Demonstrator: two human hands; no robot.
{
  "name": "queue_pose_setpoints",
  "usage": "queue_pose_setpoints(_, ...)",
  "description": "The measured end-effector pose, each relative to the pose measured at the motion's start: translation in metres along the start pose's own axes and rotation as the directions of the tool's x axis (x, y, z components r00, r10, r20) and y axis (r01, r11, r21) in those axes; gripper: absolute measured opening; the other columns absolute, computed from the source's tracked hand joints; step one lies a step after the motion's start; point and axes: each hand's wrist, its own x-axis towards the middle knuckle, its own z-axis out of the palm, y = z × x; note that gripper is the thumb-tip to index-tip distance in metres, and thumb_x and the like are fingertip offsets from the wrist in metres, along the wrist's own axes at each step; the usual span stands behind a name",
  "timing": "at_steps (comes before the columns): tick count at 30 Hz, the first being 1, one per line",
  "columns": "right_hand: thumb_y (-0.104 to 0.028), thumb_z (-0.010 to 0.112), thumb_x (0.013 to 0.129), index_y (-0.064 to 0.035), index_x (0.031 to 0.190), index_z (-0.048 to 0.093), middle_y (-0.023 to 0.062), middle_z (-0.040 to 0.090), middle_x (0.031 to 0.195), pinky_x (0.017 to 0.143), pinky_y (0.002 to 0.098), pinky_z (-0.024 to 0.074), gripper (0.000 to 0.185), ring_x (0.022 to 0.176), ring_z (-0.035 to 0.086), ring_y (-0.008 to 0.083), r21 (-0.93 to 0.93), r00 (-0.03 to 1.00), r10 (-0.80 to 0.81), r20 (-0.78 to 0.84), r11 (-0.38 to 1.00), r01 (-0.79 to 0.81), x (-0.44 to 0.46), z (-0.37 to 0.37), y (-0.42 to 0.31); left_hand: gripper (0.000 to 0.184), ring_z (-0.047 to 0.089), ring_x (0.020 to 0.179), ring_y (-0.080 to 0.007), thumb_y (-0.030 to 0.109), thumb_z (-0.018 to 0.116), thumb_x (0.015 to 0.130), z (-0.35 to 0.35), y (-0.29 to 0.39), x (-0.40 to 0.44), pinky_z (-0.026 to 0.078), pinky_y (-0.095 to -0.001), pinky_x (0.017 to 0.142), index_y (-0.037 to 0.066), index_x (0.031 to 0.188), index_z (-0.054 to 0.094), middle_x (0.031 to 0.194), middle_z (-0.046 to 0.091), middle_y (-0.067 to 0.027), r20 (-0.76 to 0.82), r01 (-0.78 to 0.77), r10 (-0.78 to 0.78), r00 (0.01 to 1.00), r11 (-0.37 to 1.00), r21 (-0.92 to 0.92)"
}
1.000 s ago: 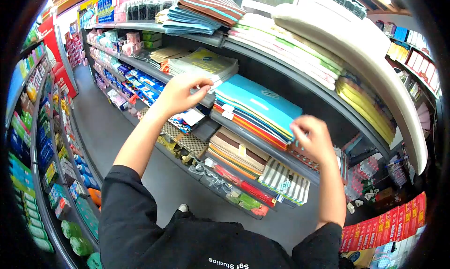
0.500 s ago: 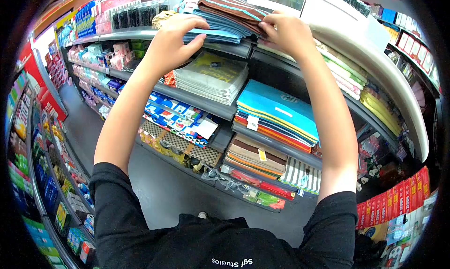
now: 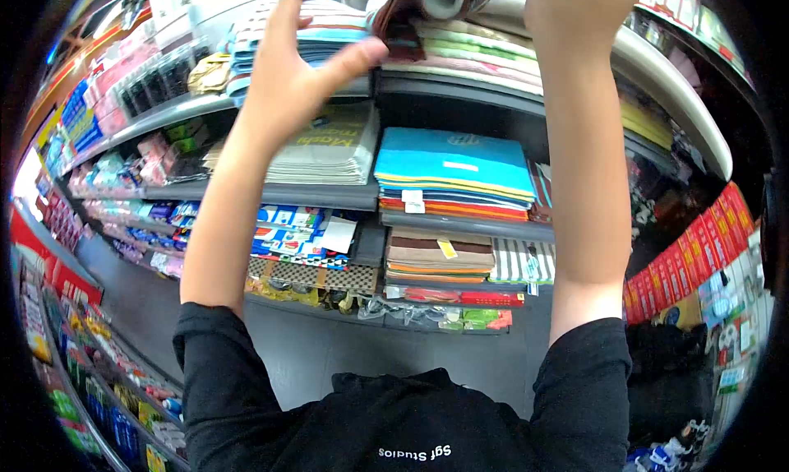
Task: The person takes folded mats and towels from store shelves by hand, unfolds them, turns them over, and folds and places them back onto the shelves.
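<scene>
My left hand (image 3: 300, 69) is open, thumb and fingers spread, in front of the striped blue and white cloth stack (image 3: 246, 48) on the top shelf. At the top edge, my right hand (image 3: 579, 7) is partly cut off and its fingers are hidden. Beside it a brown striped cloth (image 3: 403, 20) is lifted and folded over, one end hanging above the pale green and pink towels (image 3: 477, 53). Whether my right hand grips this cloth cannot be made out. Below lie grey printed mats (image 3: 329, 155) and a blue cloth stack (image 3: 452, 159).
Grey shelving (image 3: 460, 85) spans the front, with brown cloths (image 3: 436, 254) and striped grey-white cloths (image 3: 518, 262) lower down. A curved white board edge (image 3: 682, 102) is at the right, above red packets (image 3: 699, 246). Another stocked shelf (image 3: 99, 373) stands at the left.
The brown striped cloth has been lifted and bent over from its stack. My right hand has risen to the top edge; my left hand has moved up too. The view has turned.
</scene>
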Motion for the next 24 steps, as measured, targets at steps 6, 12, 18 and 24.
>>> queue_pose_setpoints(6, -0.028, 0.054, 0.088, -0.0021, 0.080, 0.058, 0.0092, 0.060, 0.075, 0.055, 0.0318, 0.0450, 0.027, 0.057, 0.055, 0.0196, 0.121, 0.918, 0.320, 0.235, 0.927, -0.354, -0.090, -0.042, -0.068, 0.061, 0.051, 0.104, -0.0288, 0.019, 0.074, 0.067, 0.066, 0.031, -0.060, 0.039, -0.0359, 0.090, 0.004, 0.120, 0.049, 0.117, 0.052, -0.0136, -0.085, -0.248, 0.236, 0.968, 0.950, -0.188)
queue_pose_setpoints(12, -0.011, 0.064, 0.078, -0.0018, 0.080, 0.057, 0.0094, 0.056, 0.076, 0.058, 0.0341, 0.0452, 0.011, 0.065, 0.056, 0.0247, 0.214, 0.751, 0.394, 0.530, 0.794, -0.569, -0.169, -0.115, -0.132, 0.036, 0.059, 0.084, -0.0280, 0.001, 0.066, 0.056, 0.089, 0.045, -0.132, 0.045, -0.0354, 0.073, 0.003, 0.092, 0.061, 0.095, 0.062, -0.0102, 0.061, -0.246, 0.283, 0.957, 0.906, -0.344)
queue_pose_setpoints(18, -0.012, 0.053, 0.087, 0.0007, 0.079, 0.052, 0.0093, 0.052, 0.080, 0.059, 0.0278, 0.0428, 0.014, 0.066, 0.050, 0.0148, 0.018, 0.482, 0.862, 0.158, 0.486, -0.874, -0.262, -0.130, -0.149, 0.024, 0.060, 0.080, -0.0311, 0.003, 0.063, 0.064, 0.128, 0.032, -0.238, 0.047, -0.0365, 0.070, 0.003, 0.088, 0.061, 0.085, 0.063, -0.0125, 0.512, 0.300, -0.079, 0.855, 0.881, -0.365)
queue_pose_setpoints(24, -0.015, 0.047, 0.093, -0.0004, 0.088, 0.053, 0.0018, 0.050, 0.087, 0.063, 0.0199, 0.0410, 0.016, 0.070, 0.049, 0.0072, -0.008, 0.274, 0.961, -0.039, 0.274, -0.962, -0.342, -0.147, -0.142, 0.024, 0.062, 0.078, -0.0324, 0.009, 0.063, 0.073, 0.154, 0.007, -0.304, 0.048, -0.0367, 0.068, 0.006, 0.097, 0.063, 0.085, 0.063, -0.0161, 0.599, 0.515, -0.367, 0.712, 0.852, -0.090)
